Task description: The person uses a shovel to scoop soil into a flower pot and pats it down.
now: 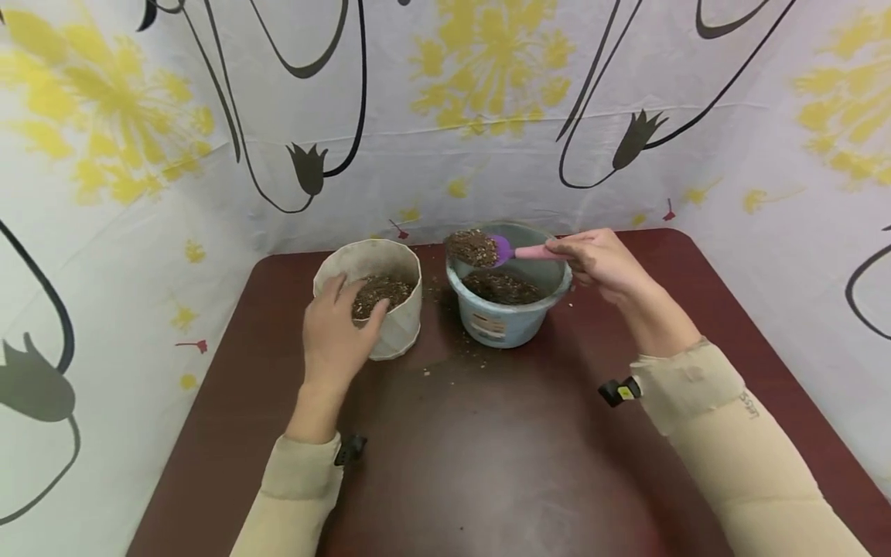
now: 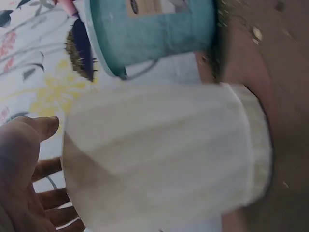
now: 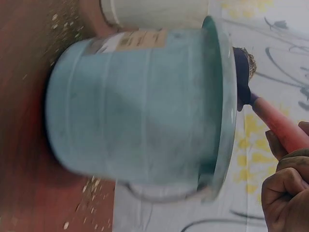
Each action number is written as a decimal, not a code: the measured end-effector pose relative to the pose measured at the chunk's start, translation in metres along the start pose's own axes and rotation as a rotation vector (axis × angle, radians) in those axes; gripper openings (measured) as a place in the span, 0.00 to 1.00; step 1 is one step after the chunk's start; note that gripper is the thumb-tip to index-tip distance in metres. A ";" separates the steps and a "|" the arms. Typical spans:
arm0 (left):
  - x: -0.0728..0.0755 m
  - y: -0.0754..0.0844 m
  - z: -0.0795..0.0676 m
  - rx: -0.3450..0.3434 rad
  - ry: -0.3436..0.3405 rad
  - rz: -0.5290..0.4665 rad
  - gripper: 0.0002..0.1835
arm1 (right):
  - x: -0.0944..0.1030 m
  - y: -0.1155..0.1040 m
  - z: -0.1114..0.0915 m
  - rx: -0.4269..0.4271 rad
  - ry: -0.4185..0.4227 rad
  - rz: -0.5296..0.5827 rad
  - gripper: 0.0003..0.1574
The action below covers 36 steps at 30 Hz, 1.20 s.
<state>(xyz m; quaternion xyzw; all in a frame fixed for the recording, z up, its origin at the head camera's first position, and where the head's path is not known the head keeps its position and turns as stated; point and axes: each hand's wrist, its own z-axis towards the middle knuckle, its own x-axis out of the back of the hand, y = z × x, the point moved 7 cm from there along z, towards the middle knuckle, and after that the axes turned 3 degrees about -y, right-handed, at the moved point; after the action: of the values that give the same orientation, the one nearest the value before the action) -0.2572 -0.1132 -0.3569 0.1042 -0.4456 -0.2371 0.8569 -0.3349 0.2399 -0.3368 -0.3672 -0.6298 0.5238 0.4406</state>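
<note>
In the head view my right hand (image 1: 602,259) grips the pink handle of a small garden trowel (image 1: 539,252). The purple blade carries a heap of dark soil (image 1: 472,247) above the rim of a light blue bucket (image 1: 508,329), which has more soil inside. My left hand (image 1: 337,333) is at the near left rim of a white pot (image 1: 400,336) that is partly filled with soil. Its fingers are spread, and the thumb stands apart from them. The left wrist view shows this hand (image 2: 29,169) beside the pot's mouth, its fingertips partly hidden by the rim.
Both containers stand on a dark red-brown table (image 1: 473,449), near its back edge. Crumbs of soil (image 1: 427,373) lie around them. A white cloth (image 1: 390,100) with yellow and dark flower prints hangs behind and at the sides. The bucket has a thin handle (image 3: 159,198).
</note>
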 end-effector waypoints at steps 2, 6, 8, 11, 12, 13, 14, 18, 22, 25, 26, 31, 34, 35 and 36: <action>0.002 -0.009 -0.006 0.037 0.003 0.005 0.26 | -0.010 -0.004 0.005 -0.002 -0.005 -0.021 0.17; 0.001 -0.019 -0.014 0.068 -0.019 -0.034 0.28 | -0.032 -0.011 0.019 -0.014 -0.006 -0.055 0.16; -0.002 -0.021 -0.016 0.083 -0.041 -0.056 0.29 | -0.044 -0.014 0.025 -0.007 -0.007 -0.099 0.15; -0.006 -0.023 -0.018 0.114 -0.069 -0.077 0.31 | -0.066 -0.018 0.035 0.031 -0.027 -0.174 0.14; -0.007 -0.023 -0.018 0.115 -0.072 -0.079 0.31 | -0.074 -0.019 0.038 0.049 -0.032 -0.192 0.13; -0.008 -0.023 -0.018 0.120 -0.077 -0.081 0.31 | -0.081 -0.020 0.041 0.065 -0.042 -0.210 0.13; -0.008 -0.023 -0.018 0.123 -0.078 -0.085 0.32 | -0.089 -0.020 0.044 0.076 -0.052 -0.215 0.13; -0.008 -0.024 -0.018 0.129 -0.070 -0.095 0.30 | -0.117 -0.020 0.053 0.072 -0.076 -0.259 0.13; -0.008 -0.025 -0.018 0.138 -0.073 -0.095 0.29 | -0.131 -0.024 0.057 0.152 -0.025 -0.418 0.13; -0.008 -0.027 -0.018 0.144 -0.085 -0.093 0.30 | -0.135 -0.032 0.052 0.330 0.059 -0.688 0.17; -0.007 -0.028 -0.018 0.145 -0.087 -0.094 0.30 | -0.137 -0.036 0.049 0.404 0.084 -0.795 0.17; -0.003 -0.031 -0.017 0.150 -0.076 -0.090 0.30 | -0.158 -0.043 0.030 0.791 0.152 -1.176 0.12; 0.000 -0.033 -0.018 0.142 -0.072 -0.076 0.30 | -0.164 -0.043 0.024 0.896 0.176 -1.215 0.14; 0.001 -0.034 -0.018 0.136 -0.070 -0.065 0.30 | -0.163 -0.044 0.024 0.897 0.184 -1.200 0.13; 0.002 -0.035 -0.018 0.130 -0.067 -0.050 0.31 | -0.162 -0.044 0.024 0.882 0.189 -1.173 0.12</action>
<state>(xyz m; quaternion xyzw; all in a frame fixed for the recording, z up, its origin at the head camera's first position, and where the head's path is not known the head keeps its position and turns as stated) -0.2522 -0.1448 -0.3795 0.1627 -0.4856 -0.2324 0.8269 -0.3022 0.0744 -0.3229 0.1974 -0.4130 0.3732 0.8070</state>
